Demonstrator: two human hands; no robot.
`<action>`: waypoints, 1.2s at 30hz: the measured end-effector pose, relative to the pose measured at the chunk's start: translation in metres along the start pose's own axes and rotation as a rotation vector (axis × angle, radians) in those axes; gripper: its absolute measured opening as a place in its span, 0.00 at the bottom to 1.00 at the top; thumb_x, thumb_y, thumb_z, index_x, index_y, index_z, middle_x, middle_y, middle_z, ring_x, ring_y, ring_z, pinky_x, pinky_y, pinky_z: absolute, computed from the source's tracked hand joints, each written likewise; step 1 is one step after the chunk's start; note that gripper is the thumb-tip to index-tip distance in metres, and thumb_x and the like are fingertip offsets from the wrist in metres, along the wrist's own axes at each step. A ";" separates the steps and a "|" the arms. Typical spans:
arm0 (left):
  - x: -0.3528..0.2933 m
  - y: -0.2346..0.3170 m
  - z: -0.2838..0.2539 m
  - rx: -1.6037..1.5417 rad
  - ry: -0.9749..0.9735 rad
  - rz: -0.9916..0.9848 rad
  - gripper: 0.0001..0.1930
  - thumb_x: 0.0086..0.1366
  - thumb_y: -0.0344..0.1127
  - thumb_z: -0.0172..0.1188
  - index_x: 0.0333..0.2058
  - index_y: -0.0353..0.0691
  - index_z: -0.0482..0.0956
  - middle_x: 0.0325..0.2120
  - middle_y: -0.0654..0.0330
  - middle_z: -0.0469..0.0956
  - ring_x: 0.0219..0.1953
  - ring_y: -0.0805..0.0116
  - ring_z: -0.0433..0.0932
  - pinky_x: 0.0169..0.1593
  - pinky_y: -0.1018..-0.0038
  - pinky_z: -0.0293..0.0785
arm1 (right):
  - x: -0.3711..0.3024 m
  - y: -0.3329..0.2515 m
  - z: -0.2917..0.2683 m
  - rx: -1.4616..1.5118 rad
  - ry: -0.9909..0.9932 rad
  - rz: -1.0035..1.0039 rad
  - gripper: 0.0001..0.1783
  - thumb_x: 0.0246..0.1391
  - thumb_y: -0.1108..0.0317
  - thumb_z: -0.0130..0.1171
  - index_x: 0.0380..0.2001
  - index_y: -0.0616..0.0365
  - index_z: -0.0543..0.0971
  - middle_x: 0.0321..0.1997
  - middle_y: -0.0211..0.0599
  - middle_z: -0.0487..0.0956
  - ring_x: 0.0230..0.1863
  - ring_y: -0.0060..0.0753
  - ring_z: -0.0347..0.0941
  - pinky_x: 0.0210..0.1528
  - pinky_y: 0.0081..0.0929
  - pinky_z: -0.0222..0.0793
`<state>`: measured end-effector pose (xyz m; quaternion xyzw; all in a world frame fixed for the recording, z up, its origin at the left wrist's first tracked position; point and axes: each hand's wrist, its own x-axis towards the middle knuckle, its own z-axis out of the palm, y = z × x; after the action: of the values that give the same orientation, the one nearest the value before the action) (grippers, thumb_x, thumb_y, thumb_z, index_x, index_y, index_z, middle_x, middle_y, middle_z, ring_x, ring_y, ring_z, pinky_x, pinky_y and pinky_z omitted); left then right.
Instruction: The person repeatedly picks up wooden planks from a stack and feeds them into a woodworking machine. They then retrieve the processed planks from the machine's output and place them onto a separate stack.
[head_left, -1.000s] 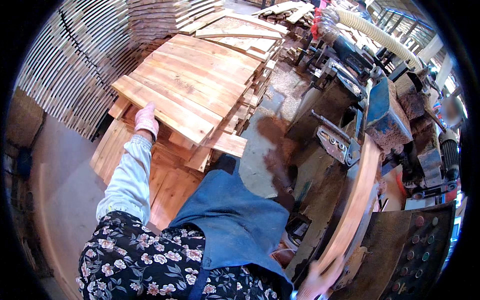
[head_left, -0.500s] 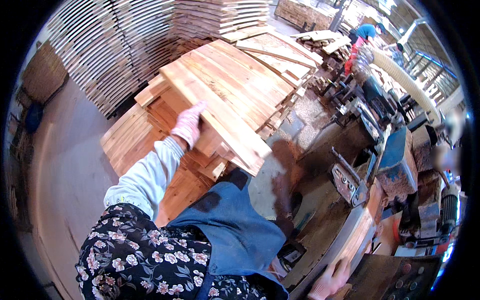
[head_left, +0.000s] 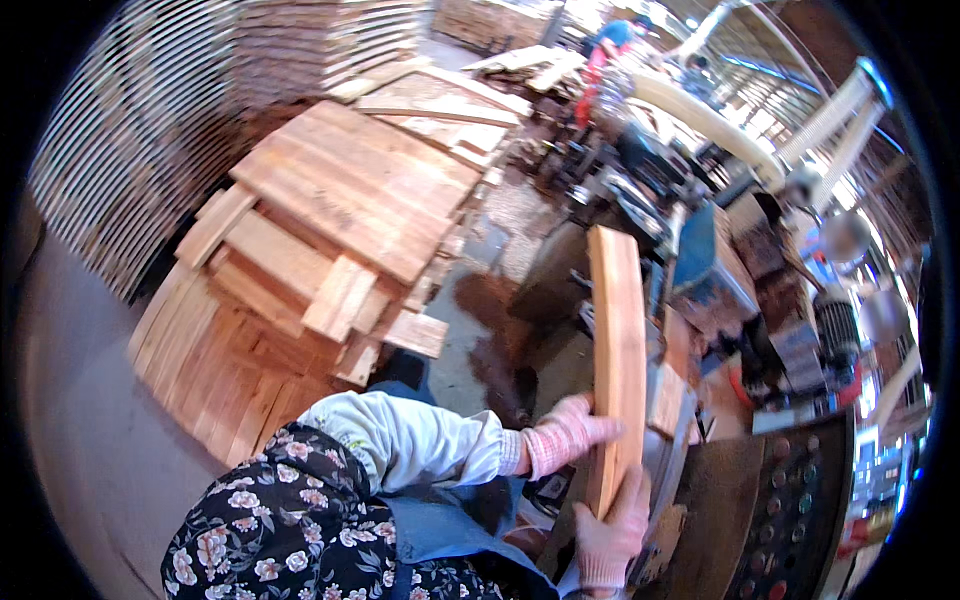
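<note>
A long wooden board (head_left: 620, 330) is held lengthwise over the woodworking machine's bed, pointing away from me. My left hand (head_left: 565, 437), in a pinkish knit glove, grips it from the left side with the thumb across the top. Close to the near end, my right hand (head_left: 612, 535), gloved alike, has its fingers and thumb about the board. Below and beside it, another wooden piece (head_left: 668, 398) lies along the machine bed (head_left: 683, 440). To the left stands a stack of boards (head_left: 350, 180), with several loose pieces on its nearer, lower part.
Tall stacks of planks (head_left: 140, 130) rise at the far left. A panel with round buttons (head_left: 780, 510) is at the lower right. The machine's blue-green housing (head_left: 705, 250) and a pale ribbed hose (head_left: 700, 110) stand beyond. A co-worker (head_left: 612, 45) bends in the far background.
My left hand has carried the board from the stack rightward to the machine and turned it to point away from me. My right hand has come off the machine bed onto the board. The view has swung right.
</note>
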<state>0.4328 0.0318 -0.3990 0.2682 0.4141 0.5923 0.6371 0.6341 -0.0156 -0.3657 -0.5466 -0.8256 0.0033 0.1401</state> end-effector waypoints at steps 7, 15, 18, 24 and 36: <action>0.035 -0.004 -0.048 0.191 -0.188 0.091 0.33 0.69 0.44 0.68 0.66 0.32 0.70 0.44 0.58 0.82 0.40 0.71 0.81 0.43 0.73 0.80 | -0.140 0.025 -0.033 0.062 -0.018 0.536 0.48 0.48 0.56 0.74 0.69 0.65 0.70 0.67 0.68 0.72 0.67 0.68 0.68 0.69 0.51 0.66; -0.001 0.064 -0.256 0.059 0.705 0.615 0.25 0.71 0.41 0.65 0.62 0.35 0.73 0.41 0.59 0.82 0.40 0.67 0.83 0.44 0.69 0.83 | -0.083 0.084 0.027 0.043 0.463 0.582 0.51 0.38 0.75 0.71 0.71 0.65 0.67 0.68 0.59 0.71 0.68 0.62 0.70 0.71 0.54 0.66; -0.036 0.061 -0.396 -0.051 0.951 0.687 0.19 0.71 0.40 0.65 0.57 0.41 0.76 0.36 0.65 0.77 0.34 0.73 0.78 0.39 0.75 0.80 | 0.000 0.124 0.069 0.233 0.744 0.317 0.47 0.41 0.77 0.69 0.69 0.67 0.70 0.67 0.58 0.74 0.66 0.58 0.73 0.70 0.51 0.67; -0.052 0.104 -0.555 -0.257 1.075 0.435 0.33 0.71 0.52 0.65 0.67 0.42 0.70 0.67 0.46 0.71 0.67 0.50 0.71 0.62 0.53 0.74 | 0.121 0.116 0.070 0.154 0.544 0.298 0.48 0.44 0.54 0.80 0.67 0.60 0.73 0.64 0.52 0.78 0.65 0.53 0.75 0.69 0.41 0.69; 0.004 0.123 -0.578 -0.276 0.938 0.578 0.28 0.71 0.45 0.68 0.64 0.40 0.75 0.61 0.55 0.76 0.61 0.56 0.75 0.57 0.59 0.83 | -0.126 0.074 0.025 -0.021 0.207 0.331 0.46 0.36 0.66 0.76 0.65 0.58 0.75 0.64 0.58 0.76 0.66 0.63 0.71 0.68 0.54 0.68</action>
<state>-0.1212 -0.0315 -0.5937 -0.0068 0.4814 0.8469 0.2258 0.7408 -0.0961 -0.4305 -0.6738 -0.7056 -0.0382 0.2160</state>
